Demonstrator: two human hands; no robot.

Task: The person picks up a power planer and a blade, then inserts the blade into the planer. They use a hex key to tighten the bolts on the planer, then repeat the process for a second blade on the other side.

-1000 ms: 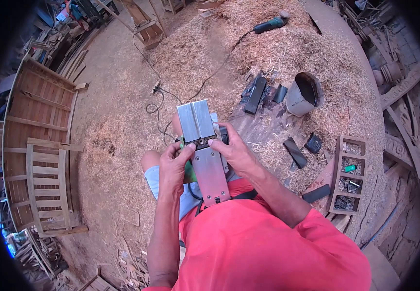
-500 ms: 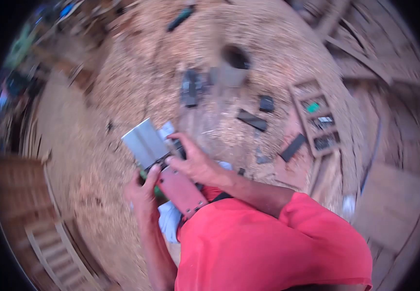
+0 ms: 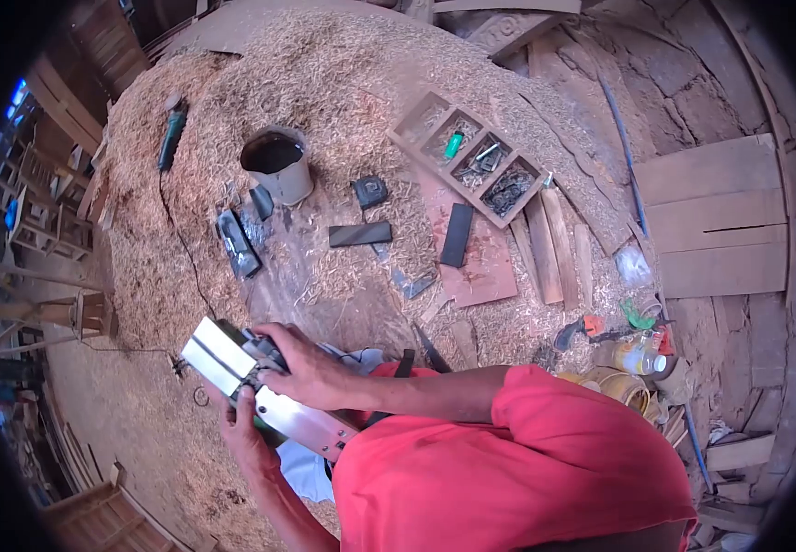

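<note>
An upturned electric planer (image 3: 301, 422) rests against my body, its shiny metal sole facing up. The front plate (image 3: 218, 357) of the sole points to the upper left, and a dark gap crosses between the two plates. My left hand (image 3: 249, 434) grips the planer's near side, its thumb at the gap. From the other side my right hand (image 3: 309, 370) closes round the dark part of the body beside the gap, fingers wrapped over it. Whether a small part is between my fingertips cannot be made out.
Wood shavings cover the ground. Ahead stand a round bucket (image 3: 293, 184) and a divided wooden box (image 3: 398, 136) with a green lighter. Dark blocks (image 3: 359, 235) lie nearby. A corded power tool (image 3: 172, 138) sits far left; a bottle (image 3: 639, 359) lies right.
My view has swung, so the floor things sit further left, and the picture is sharper. The planer stays in both hands; the right hand's fingers have closed in on its side.
</note>
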